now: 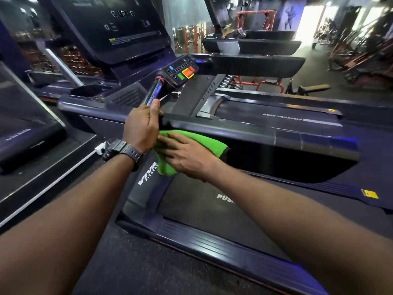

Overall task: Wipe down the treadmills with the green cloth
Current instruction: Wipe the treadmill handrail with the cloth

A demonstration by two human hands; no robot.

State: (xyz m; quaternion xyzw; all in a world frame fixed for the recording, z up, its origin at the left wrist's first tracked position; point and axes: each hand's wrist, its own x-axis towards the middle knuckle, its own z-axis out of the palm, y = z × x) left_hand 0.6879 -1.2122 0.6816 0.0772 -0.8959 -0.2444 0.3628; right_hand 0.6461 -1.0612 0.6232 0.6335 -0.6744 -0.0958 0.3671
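Two bare arms reach out from the near edge toward a treadmill (276, 137). On the left wrist sits a dark watch (119, 151). The left hand (141, 126) is curled round the shiny grip bar (153, 92) that sticks out below the control panel (180, 71), with the thumb up along the bar. The right hand (187, 155) lies flat with its fingers straight and a little spread, pressing the green cloth (180, 141). The cloth is bunched up against the side of the long dark handrail (234, 126), just right of the left hand, and part of it hangs down. It may be folded over, but that is hard to tell. Below the hands is the black belt (202, 201) with white letters. More treadmills stand to the left and far right.
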